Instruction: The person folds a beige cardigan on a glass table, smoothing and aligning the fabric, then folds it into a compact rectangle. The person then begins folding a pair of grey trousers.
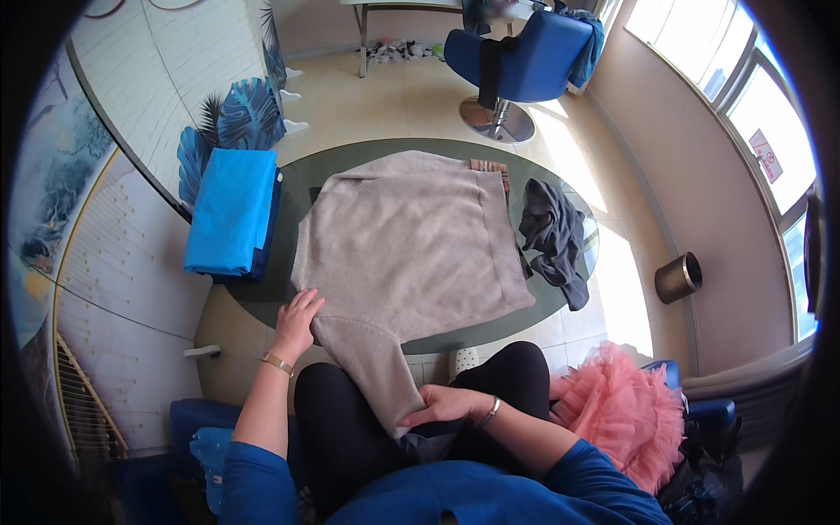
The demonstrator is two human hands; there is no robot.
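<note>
A beige knitted sweater (407, 243) is spread over an oval dark glass table (459, 344). Its ribbed neckline points left and its ribbed hem lies to the right. One sleeve hangs off the near edge towards my lap, while the far sleeve lies folded at the back. My left hand (295, 328) rests on the shoulder near the neckline; whether it grips the cloth is hidden. Thumb and fingers of my right hand (449, 405) pinch the end of the hanging sleeve above my knees.
On the table are a folded bright blue cloth bundle (230, 210), a plaid fabric (489, 166) partly under the sweater and a crumpled dark grey garment (556, 239). A pink tulle garment (620, 413) sits at my right. Beyond stand a blue swivel chair (545, 59) and a waste bin (671, 279).
</note>
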